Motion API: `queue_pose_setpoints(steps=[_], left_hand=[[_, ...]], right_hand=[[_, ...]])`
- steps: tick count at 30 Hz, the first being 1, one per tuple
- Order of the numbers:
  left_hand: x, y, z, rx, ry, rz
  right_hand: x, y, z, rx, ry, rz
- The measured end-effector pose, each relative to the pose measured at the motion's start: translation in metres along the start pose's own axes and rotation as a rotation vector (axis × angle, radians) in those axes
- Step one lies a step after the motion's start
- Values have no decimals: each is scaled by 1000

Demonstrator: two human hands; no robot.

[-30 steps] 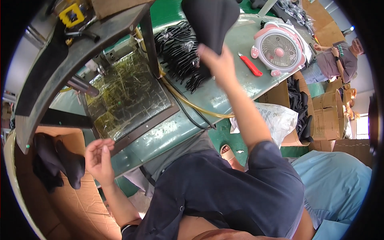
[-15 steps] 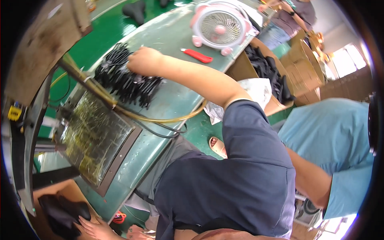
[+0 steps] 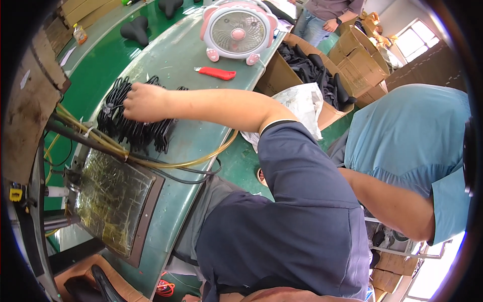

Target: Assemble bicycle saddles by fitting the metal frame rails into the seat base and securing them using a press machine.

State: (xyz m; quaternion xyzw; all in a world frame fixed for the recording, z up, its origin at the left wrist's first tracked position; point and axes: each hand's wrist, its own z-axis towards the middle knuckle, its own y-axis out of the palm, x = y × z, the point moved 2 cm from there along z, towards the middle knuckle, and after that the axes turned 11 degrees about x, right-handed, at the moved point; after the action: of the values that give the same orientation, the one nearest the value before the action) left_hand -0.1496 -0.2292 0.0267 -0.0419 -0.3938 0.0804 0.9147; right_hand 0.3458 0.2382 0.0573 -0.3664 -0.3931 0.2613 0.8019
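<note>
Black cables [image 3: 146,135] lie in a heap on the green desk [image 3: 173,68], under and around the right hand [image 3: 145,103]. Its fingers curl down over them (whether they grip any, I cannot tell). Yellow tubes [image 3: 201,162] run just nearer the body than the hand; right of it and farther off lies a red knife [image 3: 216,73], with a pink-and-white fan [image 3: 238,34] beyond.

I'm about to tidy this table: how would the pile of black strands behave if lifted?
The black strands probably flex, since several visibly curve. Heaped and crossing one another, they may snag together when lifted. Each looks thin, so one alone is likely light.
</note>
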Motion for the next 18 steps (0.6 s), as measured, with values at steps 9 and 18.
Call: queue_pose_setpoints(steps=[9,18], left_hand=[[14,26,-101,-128,-952,-298],[68,84,-130,-496,51,-87]], right_hand=[[-48,-53,53,-311,83,360],[-70,-113,-39,54,665,1063]])
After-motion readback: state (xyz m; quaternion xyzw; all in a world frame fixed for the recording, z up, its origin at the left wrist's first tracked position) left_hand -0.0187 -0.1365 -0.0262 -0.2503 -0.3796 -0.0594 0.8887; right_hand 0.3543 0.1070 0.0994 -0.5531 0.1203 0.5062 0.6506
